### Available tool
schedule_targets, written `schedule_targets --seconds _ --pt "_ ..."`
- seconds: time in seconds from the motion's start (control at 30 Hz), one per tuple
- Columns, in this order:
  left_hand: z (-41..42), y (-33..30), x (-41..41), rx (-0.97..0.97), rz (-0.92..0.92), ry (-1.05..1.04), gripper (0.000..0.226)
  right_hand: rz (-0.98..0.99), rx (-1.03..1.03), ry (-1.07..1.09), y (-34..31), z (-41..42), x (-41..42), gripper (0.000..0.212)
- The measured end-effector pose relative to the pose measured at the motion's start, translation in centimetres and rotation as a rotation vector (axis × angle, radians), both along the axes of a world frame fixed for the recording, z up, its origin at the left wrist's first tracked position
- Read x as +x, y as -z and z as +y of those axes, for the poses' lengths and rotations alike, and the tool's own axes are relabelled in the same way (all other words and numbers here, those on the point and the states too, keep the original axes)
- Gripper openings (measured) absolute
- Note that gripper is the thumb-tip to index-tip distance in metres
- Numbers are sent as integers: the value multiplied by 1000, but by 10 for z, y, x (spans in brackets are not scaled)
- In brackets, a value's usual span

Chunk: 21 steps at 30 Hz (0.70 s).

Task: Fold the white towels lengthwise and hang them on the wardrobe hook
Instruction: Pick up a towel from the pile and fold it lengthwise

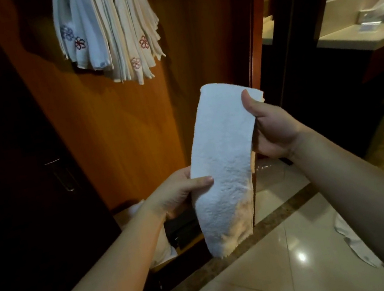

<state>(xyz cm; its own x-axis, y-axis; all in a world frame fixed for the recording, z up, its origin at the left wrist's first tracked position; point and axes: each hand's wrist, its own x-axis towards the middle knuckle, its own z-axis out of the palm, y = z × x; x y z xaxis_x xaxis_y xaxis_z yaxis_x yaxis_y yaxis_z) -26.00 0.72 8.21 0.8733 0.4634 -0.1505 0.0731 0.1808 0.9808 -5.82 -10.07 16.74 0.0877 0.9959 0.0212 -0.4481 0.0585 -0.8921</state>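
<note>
A white towel folded into a long narrow strip hangs between my hands in front of the open wardrobe. My right hand pinches its upper end, thumb on the front. My left hand grips its left edge lower down, thumb across the cloth. The lower end dangles free. Above, several white towels with small flower embroidery hang in a bunch on the wardrobe's wooden back panel; the hook itself is out of view.
A dark wardrobe door with a metal handle stands at the left. More white cloth lies low in the wardrobe, and another white cloth on the tiled floor at right. A vanity counter is at far right.
</note>
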Motion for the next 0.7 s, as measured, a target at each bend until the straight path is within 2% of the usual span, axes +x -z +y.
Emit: schedule_targets --seconds 0.07,0.13,0.23,0.3,0.4,0.5,0.6,0.67,0.7 --pt "-4 -2 3 66 26 -117 65 -21 6 51 -10 3 -1 53" --pt "-10 -7 8 108 -16 -345 56 -74 8 102 -23 9 -2 50" --pt "-20 -16 9 266 -213 -710 28 -180 17 165 -45 19 -5 45" --pt "-34 -28 6 386 -342 -763 22 -254 28 196 -58 27 -9 42" --pt "-61 -43 11 471 -466 -483 51 -336 64 250 -75 40 -18 39" --pt "-70 -59 30 472 -341 -313 83 -369 103 279 -91 51 -32 40" --pt "-68 -79 47 347 -297 -305 110 -417 136 299 -108 60 -44 54" --pt "-65 -90 54 298 -323 -367 135 -409 172 288 -119 64 -50 71" --pt "-64 -95 56 291 -340 -431 138 -401 194 286 -124 64 -52 74"
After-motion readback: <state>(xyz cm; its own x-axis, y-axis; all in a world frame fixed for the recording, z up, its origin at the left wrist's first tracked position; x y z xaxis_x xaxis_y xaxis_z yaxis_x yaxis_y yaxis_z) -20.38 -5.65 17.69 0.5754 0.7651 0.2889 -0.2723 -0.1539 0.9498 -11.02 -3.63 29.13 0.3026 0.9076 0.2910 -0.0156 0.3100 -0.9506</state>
